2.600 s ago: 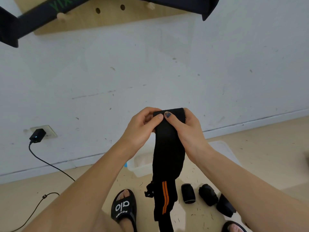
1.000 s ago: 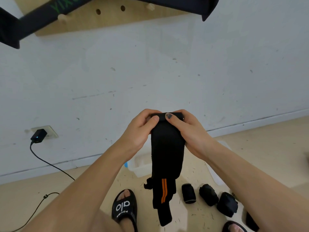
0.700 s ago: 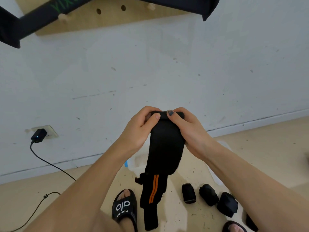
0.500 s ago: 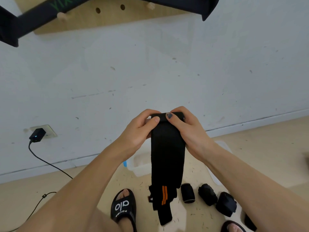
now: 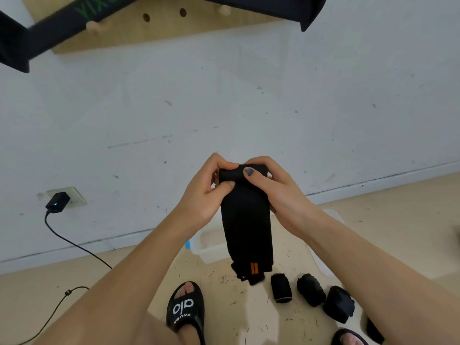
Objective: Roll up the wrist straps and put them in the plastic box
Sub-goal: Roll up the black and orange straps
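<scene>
So, head view: left hand (image 5: pixel 204 192) & right hand (image 5: pixel 276 192) both pinch the rolled top of a black wrist strap (image 5: pixel 245 220), held up in front of the wall; its loose end w/ two orange stripes hangs down. Plastic box (image 5: pixel 207 247) sits on the floor behind it, partly hidden. Three rolled straps (image 5: pixel 281 287) lie on the floor nr the right foot. Black slide (image 5: pixel 185 310) reads "alo" (smaller text under it illegible). Charger (image 5: pixel 57 201) plugged into wall outlet. Black band (image 5: pixel 82 18) up top, green letters "YIX…".

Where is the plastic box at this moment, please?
In the head view the plastic box sits on the floor by the wall, at centre, mostly hidden behind the hanging wrist strap, beyond the rolled straps.
</scene>
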A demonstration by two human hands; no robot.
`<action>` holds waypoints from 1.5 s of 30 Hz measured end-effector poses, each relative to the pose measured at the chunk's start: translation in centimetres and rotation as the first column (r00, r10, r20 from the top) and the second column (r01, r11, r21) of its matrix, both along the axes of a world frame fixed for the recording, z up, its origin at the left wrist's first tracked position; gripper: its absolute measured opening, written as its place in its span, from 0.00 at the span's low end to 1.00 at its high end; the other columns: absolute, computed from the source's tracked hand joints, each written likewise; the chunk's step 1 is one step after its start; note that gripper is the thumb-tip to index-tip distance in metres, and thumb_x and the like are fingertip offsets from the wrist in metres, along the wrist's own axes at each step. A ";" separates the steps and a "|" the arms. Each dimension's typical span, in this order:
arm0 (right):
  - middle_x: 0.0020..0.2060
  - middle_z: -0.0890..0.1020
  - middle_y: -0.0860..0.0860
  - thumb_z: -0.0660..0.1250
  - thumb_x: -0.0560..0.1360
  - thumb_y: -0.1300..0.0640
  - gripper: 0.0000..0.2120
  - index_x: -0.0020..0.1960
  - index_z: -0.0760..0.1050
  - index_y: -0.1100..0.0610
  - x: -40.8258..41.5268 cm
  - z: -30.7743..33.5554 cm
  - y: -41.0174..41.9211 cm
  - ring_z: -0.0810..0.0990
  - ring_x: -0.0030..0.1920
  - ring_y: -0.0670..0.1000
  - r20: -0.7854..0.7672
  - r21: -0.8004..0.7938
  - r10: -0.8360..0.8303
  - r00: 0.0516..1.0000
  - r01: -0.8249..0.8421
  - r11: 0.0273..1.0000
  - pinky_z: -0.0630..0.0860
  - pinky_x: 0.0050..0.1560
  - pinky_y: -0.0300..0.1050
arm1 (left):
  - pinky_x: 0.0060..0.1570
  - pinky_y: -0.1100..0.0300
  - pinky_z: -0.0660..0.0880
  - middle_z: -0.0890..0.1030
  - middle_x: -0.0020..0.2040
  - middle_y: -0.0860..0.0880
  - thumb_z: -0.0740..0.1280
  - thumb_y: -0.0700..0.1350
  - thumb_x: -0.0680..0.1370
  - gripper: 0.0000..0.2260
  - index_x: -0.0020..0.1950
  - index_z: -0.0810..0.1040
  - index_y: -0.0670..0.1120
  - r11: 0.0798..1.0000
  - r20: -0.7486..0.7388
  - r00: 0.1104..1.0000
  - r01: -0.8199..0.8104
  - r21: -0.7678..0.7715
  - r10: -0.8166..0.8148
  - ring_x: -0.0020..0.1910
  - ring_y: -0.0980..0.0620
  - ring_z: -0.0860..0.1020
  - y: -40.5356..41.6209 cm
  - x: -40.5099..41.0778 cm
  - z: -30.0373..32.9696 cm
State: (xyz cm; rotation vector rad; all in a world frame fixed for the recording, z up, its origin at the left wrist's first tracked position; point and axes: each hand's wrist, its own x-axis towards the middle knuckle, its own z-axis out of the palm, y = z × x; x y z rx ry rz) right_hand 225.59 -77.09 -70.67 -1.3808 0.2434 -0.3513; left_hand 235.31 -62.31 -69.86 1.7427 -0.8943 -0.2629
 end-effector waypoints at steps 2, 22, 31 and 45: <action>0.54 0.84 0.57 0.68 0.83 0.56 0.07 0.60 0.79 0.55 -0.1 0.1 -0.1 0.85 0.54 0.55 0.017 0.032 0.020 1.000 -0.021 0.999 0.81 0.47 0.42 | 0.54 0.58 0.79 0.81 0.50 0.55 0.61 0.34 0.82 0.16 0.56 0.75 0.56 1.000 -0.132 0.991 0.016 -0.016 -0.018 0.52 0.53 0.80 -0.2 -0.1 0.1; 0.51 0.83 0.59 0.67 0.82 0.55 0.08 0.58 0.78 0.59 -0.3 0.0 0.2 0.85 0.54 0.56 0.003 -0.095 -0.038 0.999 0.038 0.995 0.83 0.53 0.48 | 0.57 0.55 0.79 0.80 0.59 0.48 0.57 0.45 0.86 0.08 0.63 0.73 0.50 0.999 -0.415 0.910 0.003 -0.032 -0.016 0.54 0.55 0.81 -1.1 -0.5 0.0; 0.53 0.84 0.55 0.67 0.81 0.43 0.16 0.59 0.77 0.55 -0.4 0.2 -0.1 0.86 0.53 0.53 -0.163 -0.209 -0.061 0.985 0.026 0.978 0.83 0.57 0.60 | 0.55 0.53 0.77 0.80 0.50 0.51 0.62 0.44 0.79 0.08 0.55 0.75 0.55 0.997 -0.274 0.959 0.064 -0.036 -0.072 0.52 0.55 0.80 -0.8 -0.4 0.0; 0.53 0.85 0.49 0.69 0.79 0.40 0.15 0.58 0.78 0.49 -0.3 0.1 -0.4 0.86 0.55 0.49 -0.114 -0.087 -0.038 0.993 0.028 0.996 0.82 0.59 0.52 | 0.53 0.59 0.78 0.81 0.51 0.51 0.59 0.42 0.86 0.06 0.59 0.73 0.50 0.991 -0.359 0.925 0.100 -0.093 -0.127 0.52 0.56 0.80 -1.3 -0.4 0.0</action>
